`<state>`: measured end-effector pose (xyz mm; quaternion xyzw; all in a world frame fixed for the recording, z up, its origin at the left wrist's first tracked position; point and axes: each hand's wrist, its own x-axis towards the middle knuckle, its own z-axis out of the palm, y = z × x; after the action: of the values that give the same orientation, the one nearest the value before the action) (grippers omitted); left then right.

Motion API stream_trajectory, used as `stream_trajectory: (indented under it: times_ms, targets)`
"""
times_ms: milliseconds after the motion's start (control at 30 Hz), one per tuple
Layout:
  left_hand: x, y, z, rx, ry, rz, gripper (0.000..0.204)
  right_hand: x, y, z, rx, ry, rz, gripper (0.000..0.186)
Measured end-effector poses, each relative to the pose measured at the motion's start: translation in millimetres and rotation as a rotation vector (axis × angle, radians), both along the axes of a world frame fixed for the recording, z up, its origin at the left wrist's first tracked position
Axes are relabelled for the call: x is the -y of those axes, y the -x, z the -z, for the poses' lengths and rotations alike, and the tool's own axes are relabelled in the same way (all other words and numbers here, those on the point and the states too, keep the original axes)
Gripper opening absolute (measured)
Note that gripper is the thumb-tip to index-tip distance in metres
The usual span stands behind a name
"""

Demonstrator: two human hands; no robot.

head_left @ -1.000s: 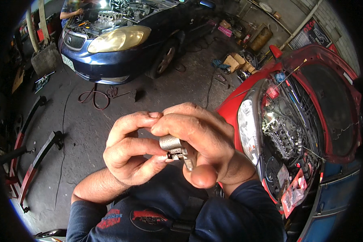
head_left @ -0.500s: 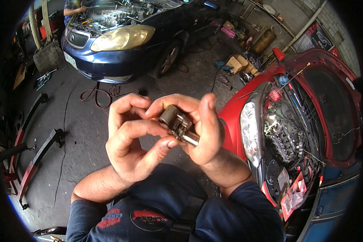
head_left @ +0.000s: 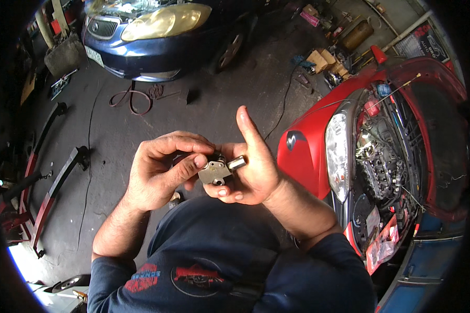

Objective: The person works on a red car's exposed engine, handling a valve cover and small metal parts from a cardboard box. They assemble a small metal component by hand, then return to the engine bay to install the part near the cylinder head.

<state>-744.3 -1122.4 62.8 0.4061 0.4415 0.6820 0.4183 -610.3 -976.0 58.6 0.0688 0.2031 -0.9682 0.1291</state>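
Note:
A small metal tensioner [head_left: 214, 173], with a flat holed plate and a cylindrical plunger [head_left: 237, 163], sits between my two hands in front of my chest. My left hand [head_left: 164, 168] pinches its left side, thumb on top and fingers curled behind. Palm up, my right hand [head_left: 256, 176] carries it on bent fingers, whose tips show under the plate. The right thumb stands raised, away from the part. The plunger points toward the right palm. My left fingers hide the part's far side.
A red car [head_left: 310, 135] with its bonnet up and engine exposed stands close on the right. Ahead is a blue car [head_left: 136, 57]. Red and black lift arms [head_left: 52, 193] lie on the floor at left. A hose [head_left: 132, 99] and cardboard boxes [head_left: 324, 60] lie farther off.
The tensioner has been turned, so its flat plate now shows instead of the knurled cylinder. My right hand has opened palm up beneath it. The view has tilted down slightly.

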Motion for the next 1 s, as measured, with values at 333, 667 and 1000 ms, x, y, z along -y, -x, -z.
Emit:
stream_trajectory:
  times_ms: [333, 667, 1000]
  targets:
    - [22.5, -7.6, 52.7, -0.005, 0.087, -0.052, 0.024, 18.0, 3.5, 41.9, 0.207, -0.111, 0.004, 0.102]
    - [55.4, -36.8, 92.9, -0.079, 0.126, -0.235, 0.021, 43.5, -8.0, 73.6, 0.245, -0.178, -0.115, 0.072]
    - [66.7, -33.1, 96.7, -0.315, -0.017, -0.267, 0.013, 53.0, -6.7, 73.3, 0.258, -0.272, -0.215, 0.066]
